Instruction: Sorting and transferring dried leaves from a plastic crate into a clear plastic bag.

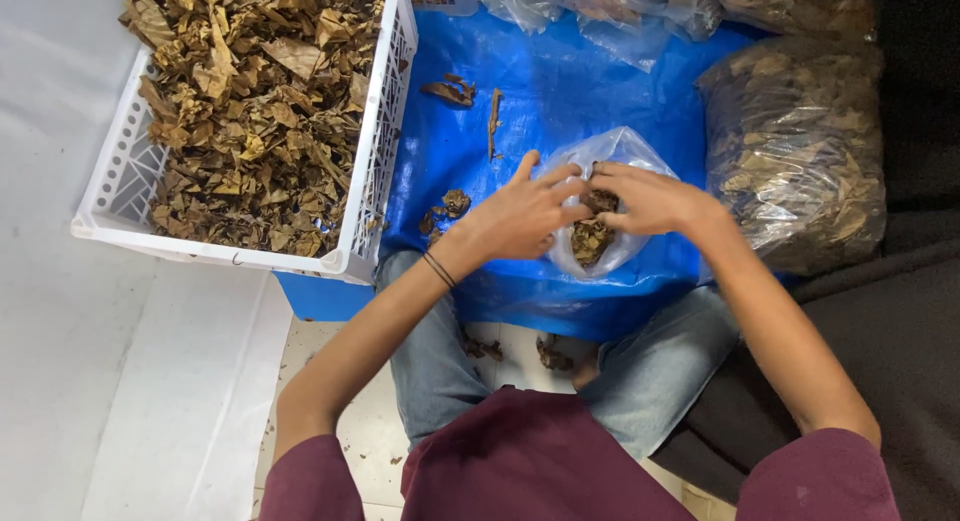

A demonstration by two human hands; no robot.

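Fingers of left hand (520,216) and right hand (650,201) pinch clear bag (610,151) of dried leaves (590,239); large filled bag (795,151) right, partly cropped.

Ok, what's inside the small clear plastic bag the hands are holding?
Dry brown leaves fill the lower part of the small clear bag. The left hand and right hand grip its mouth, so the fingers cover whatever sits near the top.
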